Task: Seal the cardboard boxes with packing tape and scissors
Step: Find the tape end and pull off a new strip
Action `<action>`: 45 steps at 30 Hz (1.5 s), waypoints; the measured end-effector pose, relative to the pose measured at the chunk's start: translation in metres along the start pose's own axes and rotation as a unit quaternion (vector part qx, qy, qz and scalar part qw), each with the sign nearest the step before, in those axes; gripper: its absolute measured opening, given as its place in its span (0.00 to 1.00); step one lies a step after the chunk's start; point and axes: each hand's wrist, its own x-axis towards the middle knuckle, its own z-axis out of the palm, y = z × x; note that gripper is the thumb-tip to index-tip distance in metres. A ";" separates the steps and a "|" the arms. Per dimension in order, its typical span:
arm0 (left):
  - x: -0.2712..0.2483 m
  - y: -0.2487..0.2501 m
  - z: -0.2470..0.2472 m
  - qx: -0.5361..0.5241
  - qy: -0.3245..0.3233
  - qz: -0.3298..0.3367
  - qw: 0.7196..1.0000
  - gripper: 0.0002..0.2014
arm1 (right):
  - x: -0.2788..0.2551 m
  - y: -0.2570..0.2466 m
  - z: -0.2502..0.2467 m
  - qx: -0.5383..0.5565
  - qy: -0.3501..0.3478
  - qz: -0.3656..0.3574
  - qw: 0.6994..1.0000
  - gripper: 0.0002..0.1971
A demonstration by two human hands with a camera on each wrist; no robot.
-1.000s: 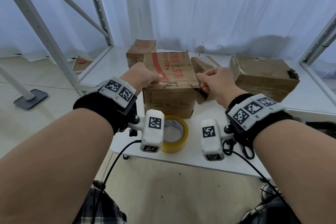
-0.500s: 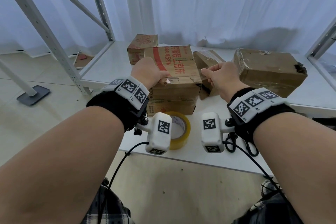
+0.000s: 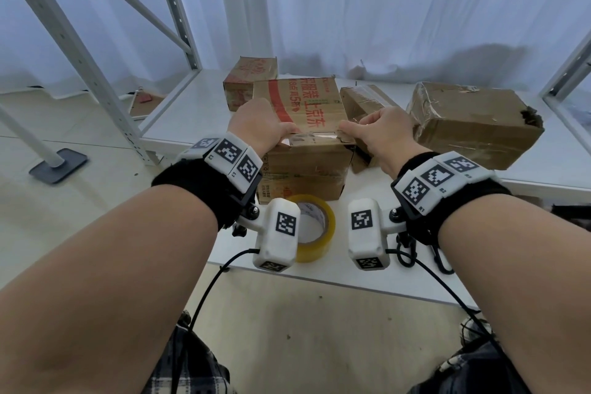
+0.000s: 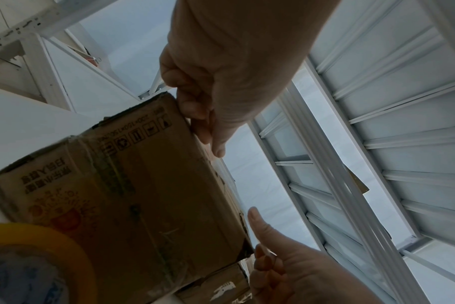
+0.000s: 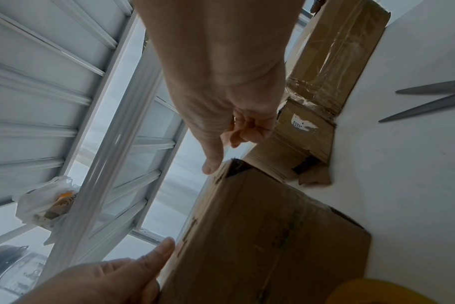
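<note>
At nine o'clock of the scene the left hand (image 3: 259, 125) sits on the near top edge of the printed box (image 3: 303, 125), its grip curled over the left corner with the thumb laid along the flap. The box rests on the white tabletop (image 3: 179, 125), its near flaps pressed down but not visibly taped yet; a pale gap shows between the two thumbs. At six o'clock of that box, touching or just beside its front face, lies the yellow tape roll (image 3: 311, 227), partly hidden by the wrist camera. At three o'clock the right hand (image 3: 382, 131) has its grip closed, thumb stretched onto the right corner of the same flap edge, its other fingers curled; whether they pinch the cardboard I cannot tell. The scissors (image 5: 429, 100) lie open-bladed on the tabletop at about four o'clock of the box, close under the right wrist.

My guess at the risk: both hands are needed to keep the flaps flat, so letting go with one to fetch tape may let the worn, creased flap spring up. The torn corner could also buckle under thumb pressure, leaving a crooked seam.
</note>
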 end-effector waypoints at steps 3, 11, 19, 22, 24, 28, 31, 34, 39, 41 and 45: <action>0.000 0.000 0.001 0.009 0.005 0.006 1.000 0.15 | 0.001 0.003 0.003 -0.010 0.003 0.003 1.000 0.17; 0.002 -0.002 0.008 0.026 0.016 0.014 0.999 0.14 | 0.005 0.009 0.007 -0.026 0.011 0.014 0.999 0.18; 0.003 -0.002 0.012 0.035 0.018 0.002 0.999 0.14 | 0.007 0.016 0.010 0.060 0.022 0.074 0.995 0.16; 0.003 -0.002 0.012 0.047 0.006 -0.002 0.999 0.15 | 0.007 0.016 0.012 0.083 0.016 0.096 0.992 0.14; 0.004 -0.003 0.012 0.051 0.000 -0.003 0.999 0.15 | 0.009 0.018 0.012 0.091 0.013 0.106 0.990 0.14; 0.006 -0.004 0.011 0.083 -0.005 0.004 0.997 0.16 | 0.011 0.019 0.012 0.088 0.016 0.101 0.991 0.15; 0.003 -0.007 0.007 0.088 0.005 -0.007 0.996 0.14 | 0.010 0.019 0.012 0.091 0.011 0.095 0.991 0.14; -0.005 -0.006 0.005 0.120 0.089 0.028 0.988 0.14 | 0.011 0.018 0.011 0.089 0.008 0.087 0.992 0.14; -0.010 0.015 0.037 0.209 -0.071 0.235 0.947 0.27 | 0.011 0.016 0.010 0.080 0.001 0.076 0.994 0.12; -0.008 0.013 0.044 0.220 -0.131 0.217 0.942 0.29 | 0.010 0.016 0.008 0.076 -0.007 0.079 0.994 0.11; -0.009 -0.001 0.040 0.234 -0.126 0.214 0.940 0.30 | 0.010 0.017 0.003 0.079 -0.023 0.092 0.992 0.13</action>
